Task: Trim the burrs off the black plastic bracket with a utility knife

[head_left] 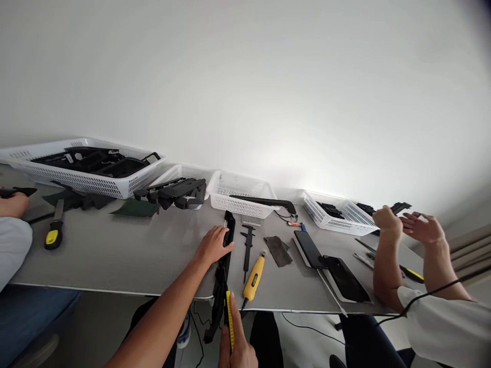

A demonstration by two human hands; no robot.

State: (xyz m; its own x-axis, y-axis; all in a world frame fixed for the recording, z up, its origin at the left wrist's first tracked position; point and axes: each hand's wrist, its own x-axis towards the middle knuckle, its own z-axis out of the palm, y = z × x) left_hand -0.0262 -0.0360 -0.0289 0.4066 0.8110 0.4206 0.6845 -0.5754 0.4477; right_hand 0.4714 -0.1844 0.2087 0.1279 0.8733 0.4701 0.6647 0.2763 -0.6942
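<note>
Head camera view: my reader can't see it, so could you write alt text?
The left hand grips a long black part overhanging the edge of a grey table; the right hand holds a yellow tool close to the part. Beside them lie a caliper and a rotary tool, with white baskets of black parts behind.

We log the yellow rotary tool (254,278) as smooth plastic. Left of it: long black part (230,221), plastic-looking, low sheen; slim yellow tool (230,317), ridged plastic. Right of it: rumpled matt rag (279,250), cloth-looking; glossy dark phone (346,278). Beyond it: perforated white plastic basket (230,203). Under it: smooth grey tabletop (153,250).
</note>
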